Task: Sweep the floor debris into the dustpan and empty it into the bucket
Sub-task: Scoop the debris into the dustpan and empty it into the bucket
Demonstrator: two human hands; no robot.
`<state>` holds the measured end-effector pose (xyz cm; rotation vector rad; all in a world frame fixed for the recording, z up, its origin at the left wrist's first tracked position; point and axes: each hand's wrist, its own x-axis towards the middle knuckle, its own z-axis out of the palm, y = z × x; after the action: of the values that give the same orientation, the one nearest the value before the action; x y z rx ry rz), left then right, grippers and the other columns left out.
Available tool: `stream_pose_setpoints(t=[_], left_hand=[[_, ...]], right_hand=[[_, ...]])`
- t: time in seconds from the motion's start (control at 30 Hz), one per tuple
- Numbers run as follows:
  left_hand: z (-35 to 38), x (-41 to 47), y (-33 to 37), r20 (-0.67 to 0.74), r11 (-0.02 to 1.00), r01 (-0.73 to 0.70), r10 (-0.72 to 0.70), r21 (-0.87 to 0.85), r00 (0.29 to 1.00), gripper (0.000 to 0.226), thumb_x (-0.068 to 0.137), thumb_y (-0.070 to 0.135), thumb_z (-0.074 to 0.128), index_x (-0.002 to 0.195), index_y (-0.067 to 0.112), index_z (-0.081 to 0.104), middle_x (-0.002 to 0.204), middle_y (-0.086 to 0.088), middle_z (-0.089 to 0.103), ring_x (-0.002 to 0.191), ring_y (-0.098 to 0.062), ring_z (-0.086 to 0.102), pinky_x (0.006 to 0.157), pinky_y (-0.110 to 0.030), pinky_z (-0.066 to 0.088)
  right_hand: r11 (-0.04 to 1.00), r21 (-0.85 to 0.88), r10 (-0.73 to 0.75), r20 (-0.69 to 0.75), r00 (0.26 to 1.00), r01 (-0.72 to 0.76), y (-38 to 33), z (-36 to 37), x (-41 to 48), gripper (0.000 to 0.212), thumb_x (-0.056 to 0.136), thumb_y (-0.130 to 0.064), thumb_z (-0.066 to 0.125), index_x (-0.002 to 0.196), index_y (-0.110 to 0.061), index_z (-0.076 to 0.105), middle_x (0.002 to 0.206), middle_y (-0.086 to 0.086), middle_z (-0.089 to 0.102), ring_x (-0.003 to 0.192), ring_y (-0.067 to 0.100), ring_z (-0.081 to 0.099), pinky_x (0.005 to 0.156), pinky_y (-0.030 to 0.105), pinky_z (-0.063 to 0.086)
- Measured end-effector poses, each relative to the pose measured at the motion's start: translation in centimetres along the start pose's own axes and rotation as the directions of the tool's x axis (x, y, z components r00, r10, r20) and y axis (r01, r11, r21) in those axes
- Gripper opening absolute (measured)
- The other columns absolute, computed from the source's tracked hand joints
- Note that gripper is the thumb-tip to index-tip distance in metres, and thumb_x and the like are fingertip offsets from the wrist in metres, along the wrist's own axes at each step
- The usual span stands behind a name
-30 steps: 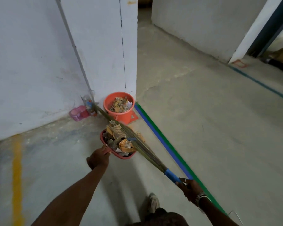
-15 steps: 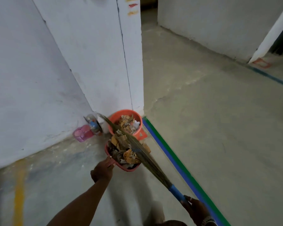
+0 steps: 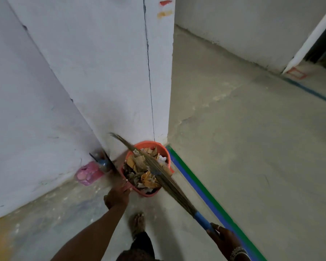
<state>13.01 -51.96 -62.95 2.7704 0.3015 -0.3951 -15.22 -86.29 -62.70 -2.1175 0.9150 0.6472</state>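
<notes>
My left hand (image 3: 118, 195) grips the handle of a red dustpan (image 3: 148, 193) heaped with paper and cardboard scraps (image 3: 141, 172). The pan hangs in the air, its far end overlapping the orange bucket (image 3: 163, 149) that stands against the white pillar. The bucket holds similar scraps. My right hand (image 3: 223, 237) holds the blue handle of a grass broom (image 3: 164, 178). Its bristles lie across the pan's load and reach past the bucket to the left.
A pink container (image 3: 88, 173) and a clear bottle (image 3: 102, 161) sit by the wall left of the bucket. Blue and green floor tape (image 3: 201, 191) runs from the bucket toward my right hand. My foot (image 3: 137, 224) is below the pan. White walls close the left side.
I have stepped closer to the bucket. The loaded dustpan has moved forward, from short of the bucket to over its near rim, with the broom still across it.
</notes>
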Motion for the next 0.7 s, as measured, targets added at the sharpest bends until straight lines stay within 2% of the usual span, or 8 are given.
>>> stream_pose_setpoints(t=[0.13,0.23,0.27,0.33,0.4,0.53,0.6,0.7], left_hand=[[-1.8,6.4,0.8,0.035,0.995,-0.077,0.079,-0.062,0.996,0.047,0.088,0.053,0.058,0.121,0.022,0.07,0.115,-0.012,0.071,0.109,-0.032,0.064,0.095,-0.043,0.041],[-4.6,9.7,2.2,-0.02,0.994,-0.109,0.109,-0.014,0.994,0.038,0.083,0.037,0.076,0.116,0.018,0.075,0.105,-0.016,0.073,0.1,-0.037,0.066,0.086,-0.042,0.046],[-5.2,10.6,2.7,-0.017,0.99,-0.133,0.132,-0.036,0.991,0.035,0.082,0.031,0.079,0.113,0.014,0.076,0.102,-0.02,0.073,0.098,-0.04,0.067,0.084,-0.043,0.047],[-5.7,12.6,3.3,0.01,0.988,-0.148,0.149,-0.046,0.989,0.034,0.082,0.025,0.08,0.112,0.01,0.075,0.102,-0.025,0.072,0.097,-0.043,0.067,0.085,-0.045,0.047],[-5.6,14.8,3.6,0.046,0.989,-0.142,0.14,0.038,0.989,0.036,0.083,0.031,0.079,0.114,0.013,0.075,0.103,-0.023,0.071,0.098,-0.042,0.066,0.085,-0.045,0.048],[-4.2,18.7,5.2,0.079,0.984,-0.123,0.114,0.129,0.99,0.024,0.082,0.027,0.079,0.092,0.006,0.077,0.086,-0.023,0.071,0.083,-0.04,0.067,0.075,-0.042,0.05],[-3.3,20.0,5.9,0.117,0.988,-0.075,0.059,0.134,0.991,0.025,0.083,0.027,0.078,0.082,0.002,0.077,0.08,-0.023,0.071,0.078,-0.039,0.068,0.071,-0.04,0.05],[-1.0,22.1,5.8,0.109,0.969,-0.061,0.036,0.239,0.993,0.031,0.085,0.04,0.074,0.082,0.009,0.077,0.08,-0.015,0.071,0.076,-0.034,0.068,0.069,-0.038,0.05]], right_hand=[[0.997,0.0,0.076,-0.034,0.997,-0.076,-5.0,1.4,2.1,0.12,0.042,-0.106,0.023,0.134,-0.038,0.058,0.128,-0.009,0.067,0.119,0.007,0.06,0.096,0.023,0.047],[0.993,-0.011,0.118,-0.009,0.993,-0.118,-11.1,1.2,1.9,0.08,0.073,-0.087,0.045,0.137,-0.04,0.055,0.131,-0.008,0.065,0.12,0.01,0.06,0.097,0.024,0.046],[0.993,-0.036,0.114,-0.022,0.993,-0.115,-12.6,1.2,1.9,0.072,0.079,-0.081,0.046,0.139,-0.04,0.053,0.131,-0.008,0.064,0.12,0.012,0.06,0.095,0.024,0.046],[0.991,-0.048,0.125,0.002,0.992,-0.124,-15.0,1.8,2.5,0.091,0.065,-0.091,0.032,0.14,-0.042,0.049,0.133,-0.007,0.063,0.121,0.013,0.059,0.094,0.023,0.045],[0.984,-0.047,0.174,0.032,0.984,-0.173,-16.3,2.7,3.9,0.107,0.05,-0.094,0.024,0.142,-0.043,0.045,0.138,-0.006,0.06,0.125,0.013,0.057,0.1,0.023,0.044],[0.975,-0.033,0.221,0.067,0.973,-0.219,-18.5,4.0,6.1,0.086,0.072,-0.085,0.041,0.147,-0.042,0.038,0.143,-0.005,0.055,0.125,0.015,0.057,0.103,0.026,0.044],[0.971,-0.108,0.22,0.063,0.974,-0.212,-19.0,4.7,7.3,0.067,0.089,-0.066,0.05,0.149,-0.039,0.034,0.142,-0.004,0.056,0.124,0.015,0.056,0.101,0.027,0.044],[0.964,-0.14,0.236,0.053,0.97,-0.226,-19.5,5.5,8.4,0.061,0.095,-0.056,0.048,0.151,-0.039,0.029,0.138,-0.004,0.057,0.122,0.015,0.057,0.098,0.027,0.045]])
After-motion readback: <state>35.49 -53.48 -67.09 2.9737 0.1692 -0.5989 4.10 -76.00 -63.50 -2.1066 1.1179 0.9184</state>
